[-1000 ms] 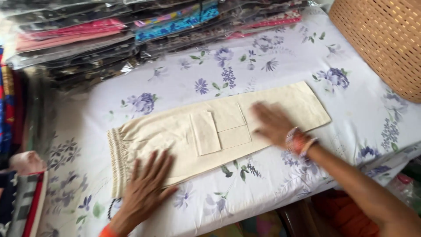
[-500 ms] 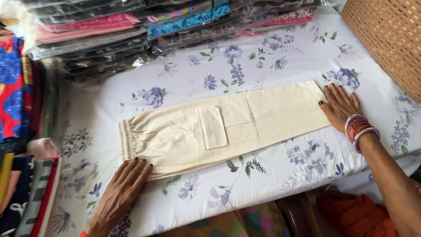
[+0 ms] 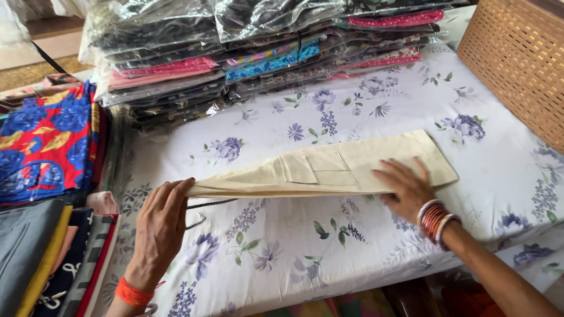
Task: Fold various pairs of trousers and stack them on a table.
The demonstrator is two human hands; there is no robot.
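The left hand [image 3: 158, 226] pinches the waistband end of the cream trousers [image 3: 341, 167], lifted off the floral sheet [image 3: 294, 246]; the right hand [image 3: 406, 189] lies flat, fingers spread, pinning the leg end. The trousers look folded lengthwise into 1 narrow strip; by my reading the crosswise folds remain. Behind sit bagged garment stacks [image 3: 247, 53] and a wicker basket [image 3: 517, 64].

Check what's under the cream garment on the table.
The cream garment lies on a floral sheet. The left hand lifts its left end, exposing a dark cord. Whatever lies beneath the flat part under the right hand is covered.
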